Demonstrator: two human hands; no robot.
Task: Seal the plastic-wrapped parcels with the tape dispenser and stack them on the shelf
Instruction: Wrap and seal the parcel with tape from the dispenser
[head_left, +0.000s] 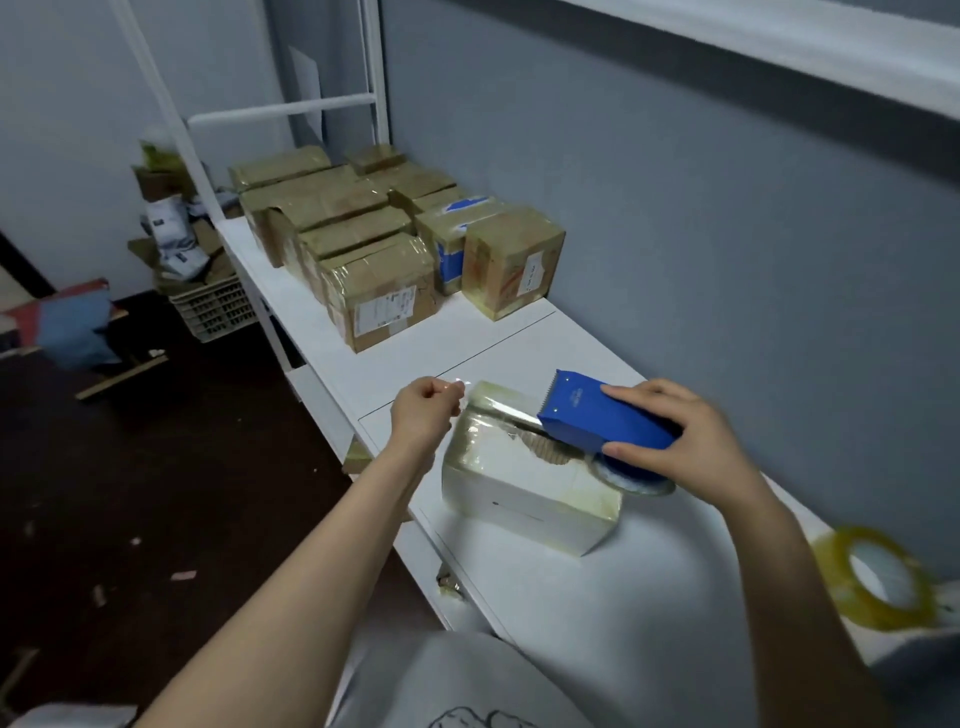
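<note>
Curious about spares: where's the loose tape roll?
In the head view, the loose tape roll lies lower right on the white shelf, beside the right forearm.

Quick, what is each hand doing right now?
Left hand: pinches the loose end of the clear tape.
Right hand: grips the blue tape dispenser over the white parcel.

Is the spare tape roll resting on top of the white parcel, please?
No, the spare tape roll lies on the shelf to the right, apart from the white parcel.

dispenser (605, 418) on parcel (519, 493) | stacked parcels (379, 291) behind — spare tape roll (831, 571) right, seemingly on shelf (571, 597)
</note>
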